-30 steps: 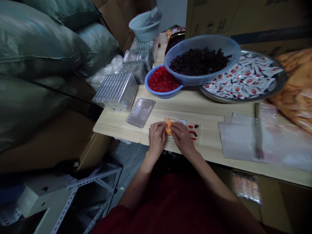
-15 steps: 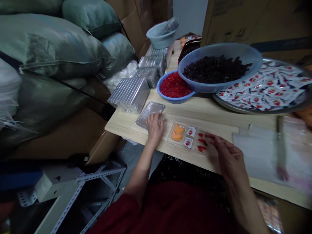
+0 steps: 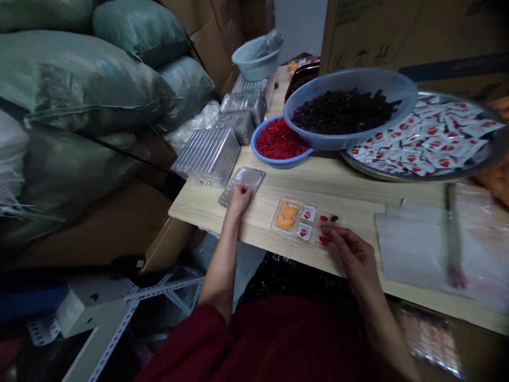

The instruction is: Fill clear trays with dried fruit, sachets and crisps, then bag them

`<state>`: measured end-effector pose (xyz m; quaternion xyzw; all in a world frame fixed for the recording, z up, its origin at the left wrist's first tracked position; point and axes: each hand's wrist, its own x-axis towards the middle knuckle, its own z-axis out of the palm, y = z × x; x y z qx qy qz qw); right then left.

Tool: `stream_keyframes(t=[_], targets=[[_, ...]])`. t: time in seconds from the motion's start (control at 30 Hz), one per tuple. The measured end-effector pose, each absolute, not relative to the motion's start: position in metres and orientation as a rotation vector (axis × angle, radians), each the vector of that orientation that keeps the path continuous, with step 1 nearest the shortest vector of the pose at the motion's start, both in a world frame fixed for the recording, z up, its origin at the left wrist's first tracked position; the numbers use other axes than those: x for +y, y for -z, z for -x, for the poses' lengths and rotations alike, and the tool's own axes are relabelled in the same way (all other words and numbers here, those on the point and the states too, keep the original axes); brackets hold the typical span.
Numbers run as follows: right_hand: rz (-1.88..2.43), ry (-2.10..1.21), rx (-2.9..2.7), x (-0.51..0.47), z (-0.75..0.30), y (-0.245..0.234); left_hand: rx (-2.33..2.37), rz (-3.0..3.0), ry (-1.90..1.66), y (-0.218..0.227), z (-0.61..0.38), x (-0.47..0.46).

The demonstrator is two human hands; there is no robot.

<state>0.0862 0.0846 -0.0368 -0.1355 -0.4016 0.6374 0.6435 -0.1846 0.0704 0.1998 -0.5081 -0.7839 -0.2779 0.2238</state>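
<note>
Two hands at a pale wooden worktop [image 3: 358, 185].

- Left hand [image 3: 238, 199]: lies flat and open, fingers on the near end of a clear plastic lid [image 3: 247, 177]; nothing gripped.
- Right hand [image 3: 352, 253]: fingers curled, tips at the right-hand section of the clear tray [image 3: 296, 206]; whether it pinches a piece cannot be told.
- Tray contents: orange pieces [image 3: 287, 216] at the left, two sachets [image 3: 306, 223] in the middle, red pieces [image 3: 325, 239] and one dark bit at the right.
- Behind: blue bowl of red pieces [image 3: 279, 141], large bowl of dark fruit [image 3: 344, 109], metal platter of sachets [image 3: 431, 139], stacked clear trays [image 3: 204, 154].

Step, as judged: last section being filled, lid not yet on. Fitting it would call for lining the lid up squarely over the tray.
</note>
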Motion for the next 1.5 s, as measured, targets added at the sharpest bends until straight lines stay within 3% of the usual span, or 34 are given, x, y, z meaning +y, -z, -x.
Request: stream_keyframes(t=[0.53, 1.03, 1.13, 1.23, 1.4, 1.5], targets=[[0.298, -1.469, -0.91, 0.075, -0.088, 0.034, -2.211, 1.35, 0.627, -0.2, 0.185, 0.073], [0.305, -1.473, -0.913, 0.069, -0.089, 0.039, -2.084, 1.319, 0.196, -0.209, 0.139, 0.063], [0.327, -1.489, -0.896, 0.071, -0.087, 0.04, -1.937, 1.382, 0.377, -0.214, 0.127, 0.036], [0.299, -1.505, -0.889, 0.067, -0.082, 0.031, -1.71, 1.574, 0.858, -0.202, 0.097, 0.001], [-0.003, -1.781, -0.856, 0.046, -0.062, 0.004, -1.511, 1.991, 1.653, -0.134, 0.027, -0.032], [-0.143, -1.962, -0.741, 0.04, -0.058, -0.004, -1.54, 2.058, 1.881, -0.092, 0.0, -0.035]])
